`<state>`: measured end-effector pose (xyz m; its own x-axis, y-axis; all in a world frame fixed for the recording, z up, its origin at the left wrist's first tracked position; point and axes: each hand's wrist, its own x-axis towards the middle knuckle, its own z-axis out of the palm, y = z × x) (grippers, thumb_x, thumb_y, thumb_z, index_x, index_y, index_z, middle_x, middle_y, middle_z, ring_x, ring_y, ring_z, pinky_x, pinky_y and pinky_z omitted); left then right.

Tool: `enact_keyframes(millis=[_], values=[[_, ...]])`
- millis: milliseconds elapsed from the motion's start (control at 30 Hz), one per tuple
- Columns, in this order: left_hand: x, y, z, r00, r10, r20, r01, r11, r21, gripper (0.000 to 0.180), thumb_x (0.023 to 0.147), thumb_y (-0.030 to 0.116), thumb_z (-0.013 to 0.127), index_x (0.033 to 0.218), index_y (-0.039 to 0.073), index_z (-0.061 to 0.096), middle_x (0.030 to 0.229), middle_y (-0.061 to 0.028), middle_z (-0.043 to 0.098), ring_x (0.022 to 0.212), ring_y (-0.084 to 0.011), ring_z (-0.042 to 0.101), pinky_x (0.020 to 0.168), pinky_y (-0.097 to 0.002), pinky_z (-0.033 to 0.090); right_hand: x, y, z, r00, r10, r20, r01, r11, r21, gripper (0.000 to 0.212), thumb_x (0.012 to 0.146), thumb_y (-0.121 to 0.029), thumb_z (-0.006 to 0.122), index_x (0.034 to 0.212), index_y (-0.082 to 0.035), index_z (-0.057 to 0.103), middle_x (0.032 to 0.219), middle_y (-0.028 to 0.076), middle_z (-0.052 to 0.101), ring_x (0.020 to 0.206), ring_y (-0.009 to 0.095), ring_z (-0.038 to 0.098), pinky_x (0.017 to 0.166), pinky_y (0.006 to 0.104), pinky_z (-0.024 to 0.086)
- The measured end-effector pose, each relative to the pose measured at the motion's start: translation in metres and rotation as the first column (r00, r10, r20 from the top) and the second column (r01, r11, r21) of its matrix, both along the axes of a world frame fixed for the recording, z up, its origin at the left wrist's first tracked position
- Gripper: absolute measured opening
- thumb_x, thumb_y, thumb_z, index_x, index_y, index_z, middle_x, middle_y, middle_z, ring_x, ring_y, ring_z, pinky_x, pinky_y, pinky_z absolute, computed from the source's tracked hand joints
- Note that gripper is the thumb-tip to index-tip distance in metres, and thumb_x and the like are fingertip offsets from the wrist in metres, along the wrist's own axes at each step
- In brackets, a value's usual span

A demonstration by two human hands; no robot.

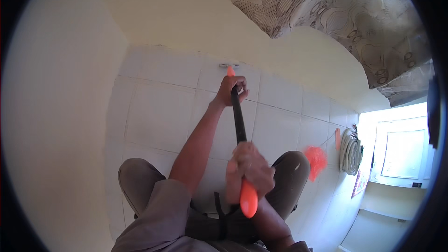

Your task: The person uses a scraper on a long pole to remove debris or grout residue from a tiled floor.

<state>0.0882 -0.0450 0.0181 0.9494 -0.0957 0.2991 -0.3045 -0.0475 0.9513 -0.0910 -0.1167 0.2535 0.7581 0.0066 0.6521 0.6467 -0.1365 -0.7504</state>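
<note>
Both my hands are closed round a long-handled scraper (239, 120), with a black shaft and orange grip and neck. My left hand (231, 91) wraps it up front, close behind the small grey head (228, 65). My right hand (250, 168), a little blurred, grips the rear part, and the rounded orange end sticks out below it. The head sits against the white tiles (161, 112), near where they meet the cream wall (177, 14). Its working edge is too small to make out.
My bent knees (137, 172) flank the handle. A patterned curtain (326, 14) hangs at the upper right. Farther right are a red plastic bag (316, 161), a flat orange piece (337, 139) and a coil of pale cable (350, 151), near a bright white door or window (402, 154).
</note>
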Motion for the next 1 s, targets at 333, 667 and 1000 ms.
enact_keyframes(millis=[333,667,1000], values=[[-0.047,-0.052,0.017,0.998,-0.050,-0.038,0.052,0.997,0.050,0.016,0.067,0.013,0.071,0.068,0.011,0.056,0.050,-0.0003,0.042,0.046,-0.0138,0.043,0.049,-0.0304,0.035,-0.035,-0.051,0.021,0.994,0.025,-0.111,-0.030,0.998,-0.047,0.025,0.081,0.005,0.054,0.060,0.000,0.042,0.053,0.010,0.048,0.046,0.020,0.046,0.052,0.0348,0.043],[-0.016,-0.062,0.007,0.994,-0.105,-0.022,0.105,0.994,-0.005,0.017,0.068,0.007,0.071,0.069,0.007,0.054,0.049,-0.0009,0.041,0.046,-0.0113,0.040,0.048,-0.0289,0.032,-0.004,-0.052,0.013,0.992,0.029,-0.120,-0.038,0.997,-0.072,0.031,0.081,0.005,0.057,0.058,-0.002,0.036,0.054,0.009,0.045,0.049,0.022,0.045,0.053,0.0360,0.043],[0.012,-0.064,0.008,0.999,-0.045,0.014,0.045,0.999,-0.007,0.017,0.067,0.013,0.072,0.069,0.011,0.055,0.049,0.0003,0.041,0.047,-0.0113,0.043,0.049,-0.0289,0.034,0.021,-0.052,0.016,0.993,0.069,-0.096,-0.075,0.995,-0.059,0.031,0.077,0.007,0.057,0.057,-0.004,0.036,0.054,0.009,0.046,0.046,0.023,0.046,0.050,0.0350,0.042]])
